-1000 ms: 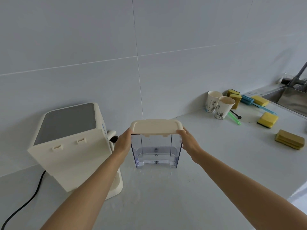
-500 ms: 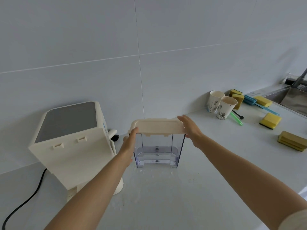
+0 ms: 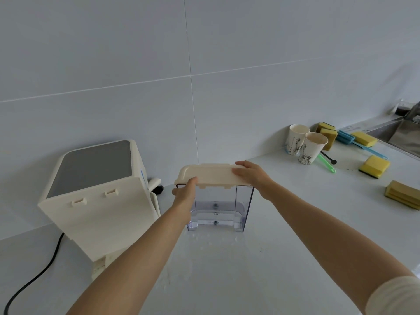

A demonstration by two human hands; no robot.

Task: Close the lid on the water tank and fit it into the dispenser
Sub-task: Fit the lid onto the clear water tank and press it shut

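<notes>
A clear plastic water tank (image 3: 218,205) stands upright on the white counter, empty. A cream lid (image 3: 209,175) lies across its top. My right hand (image 3: 252,173) rests flat on the lid's right end, fingers spread over its top. My left hand (image 3: 185,194) grips the tank's upper left corner just under the lid's edge. The cream water dispenser (image 3: 95,192) with a grey top stands to the left of the tank, its flat back panel with two slots turned toward me.
A black power cord (image 3: 34,278) trails from the dispenser at lower left. Two paper cups (image 3: 304,145) stand by the wall at right, with yellow sponges (image 3: 375,165), a blue brush and a green utensil beyond. A steel sink (image 3: 406,135) sits far right. Water drops lie on the counter in front of the tank.
My right hand has moved from the tank's right side up onto the lid's top. My left hand has shifted a little at the left corner. The tank stays in place.
</notes>
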